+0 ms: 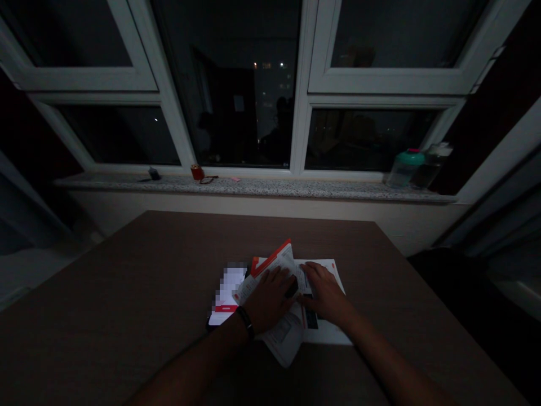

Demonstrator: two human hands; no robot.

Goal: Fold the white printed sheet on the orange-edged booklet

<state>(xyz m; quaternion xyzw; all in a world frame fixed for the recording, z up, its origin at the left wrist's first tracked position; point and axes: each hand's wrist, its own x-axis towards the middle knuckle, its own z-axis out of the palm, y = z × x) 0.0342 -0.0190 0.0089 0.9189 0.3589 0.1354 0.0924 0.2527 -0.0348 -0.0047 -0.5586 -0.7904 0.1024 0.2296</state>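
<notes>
An open booklet with printed white pages and red-orange bands lies on the table, its left pages lifted and turned at a slant. My left hand, with a dark band at the wrist, rests across the slanted pages, fingers stretched over the paper. On the right page lies my right hand, its fingers spread and lightly bent, with the thumb near the fold. Left of the booklet is a lit phone, its screen partly pixelated; a booklet corner overlaps its right side. Dim light hides the fine print.
The brown table reaches to the wall below a window. Along the speckled sill stand a small red-orange jar, a small dark bottle, a turquoise-lidded bottle and a clear bottle. Dark curtains hang at both sides.
</notes>
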